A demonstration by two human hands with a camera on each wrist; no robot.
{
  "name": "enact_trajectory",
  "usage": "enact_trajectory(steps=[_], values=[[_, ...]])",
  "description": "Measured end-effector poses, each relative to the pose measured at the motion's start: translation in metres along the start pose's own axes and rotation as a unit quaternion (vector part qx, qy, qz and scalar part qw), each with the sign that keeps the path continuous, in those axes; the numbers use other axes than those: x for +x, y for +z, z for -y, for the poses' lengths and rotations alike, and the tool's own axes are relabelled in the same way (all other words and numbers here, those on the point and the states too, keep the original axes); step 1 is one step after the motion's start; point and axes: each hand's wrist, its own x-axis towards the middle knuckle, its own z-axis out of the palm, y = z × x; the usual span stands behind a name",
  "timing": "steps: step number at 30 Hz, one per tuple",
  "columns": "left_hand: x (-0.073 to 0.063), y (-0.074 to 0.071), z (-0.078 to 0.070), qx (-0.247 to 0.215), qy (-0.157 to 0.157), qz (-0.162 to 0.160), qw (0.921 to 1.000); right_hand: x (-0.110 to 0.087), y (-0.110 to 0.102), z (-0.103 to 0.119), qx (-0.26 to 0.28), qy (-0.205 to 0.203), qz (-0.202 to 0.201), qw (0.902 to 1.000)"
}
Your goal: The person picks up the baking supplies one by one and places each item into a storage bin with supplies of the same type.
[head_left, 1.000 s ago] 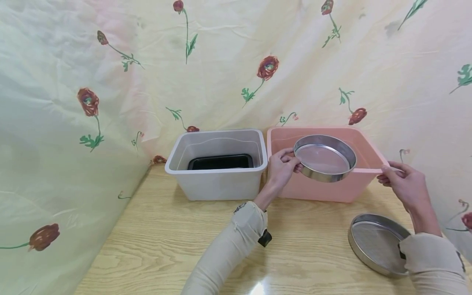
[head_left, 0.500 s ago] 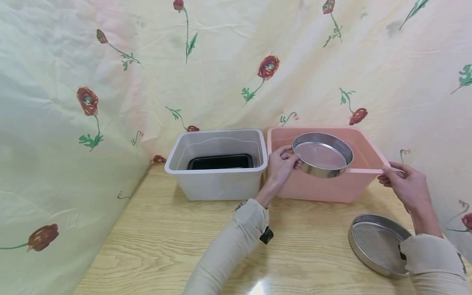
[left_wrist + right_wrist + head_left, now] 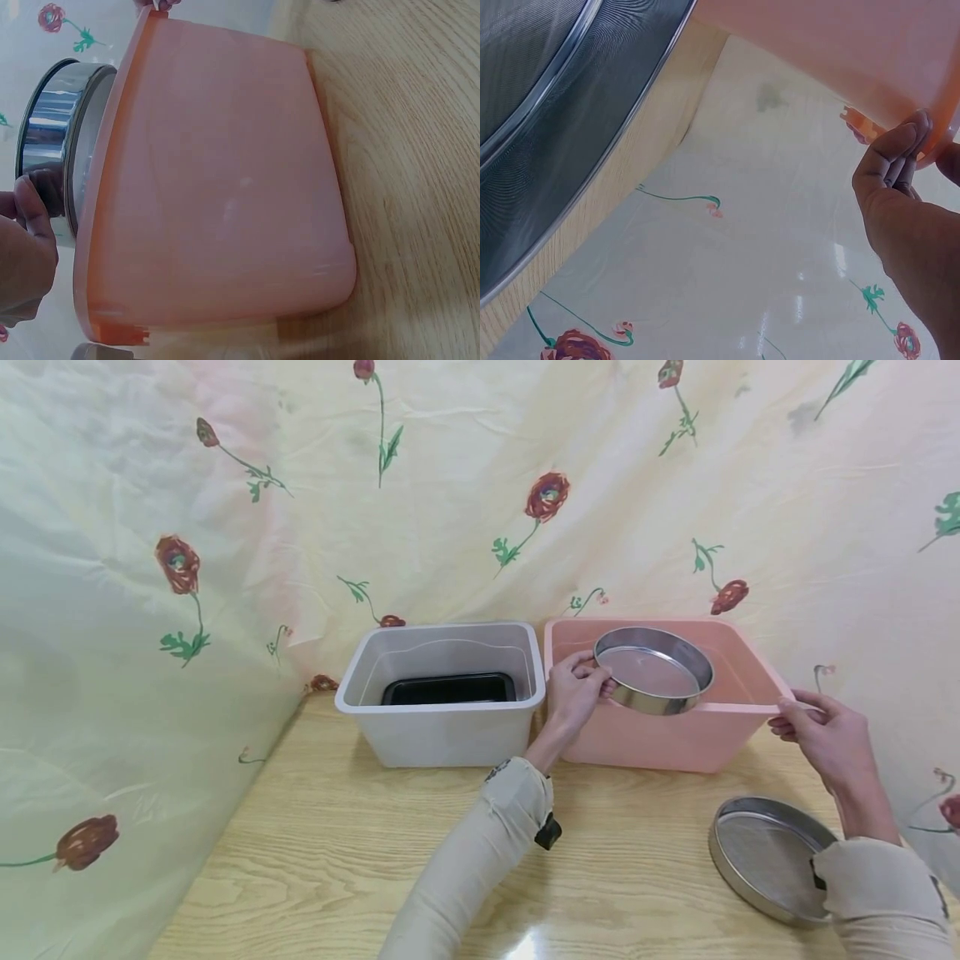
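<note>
My left hand [image 3: 576, 695] pinches the left side of a round metal sieve [image 3: 654, 703] with a fine mesh bottom. The sieve is held over the opening of a pink plastic bin [image 3: 645, 739], its near side overlapping the bin's front rim in the head view. In the left wrist view the shiny wall of the sieve [image 3: 52, 124] shows just beyond the rim, with the thumb on it. My right hand [image 3: 828, 735] grips the pink bin's front right corner, thumb on top and fingers beneath the rim, as the right wrist view also shows.
A second, wider metal sieve [image 3: 772, 860] lies on the wooden table [image 3: 322, 860], partly under the right forearm. Left of the pink bin stands a grey-white bin [image 3: 450, 735] with a black tray [image 3: 450, 689] inside. Flower-patterned cloth [image 3: 450, 527] hangs behind and at the sides.
My left hand has moved the sieve slightly back and left over the pink bin. The right hand keeps its hold on the bin's corner.
</note>
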Motion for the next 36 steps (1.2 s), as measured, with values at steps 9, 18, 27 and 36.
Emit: enact_trajectory(steps=[9,18,27,36], values=[[0.002,0.003,0.001,0.004,0.001,-0.018,0.9998,-0.001,0.001,0.001,-0.003,0.000,0.001,1.0000],[0.003,0.005,0.002,0.019,0.007,-0.030,0.9993,-0.002,0.001,0.002,-0.014,0.007,-0.001,0.9999],[0.005,0.008,0.003,0.012,0.013,-0.036,0.9992,-0.003,0.001,0.002,-0.009,-0.003,-0.002,1.0000],[0.009,0.011,0.004,0.014,0.020,-0.046,0.9986,-0.003,0.001,0.002,-0.012,-0.006,-0.004,0.9999]])
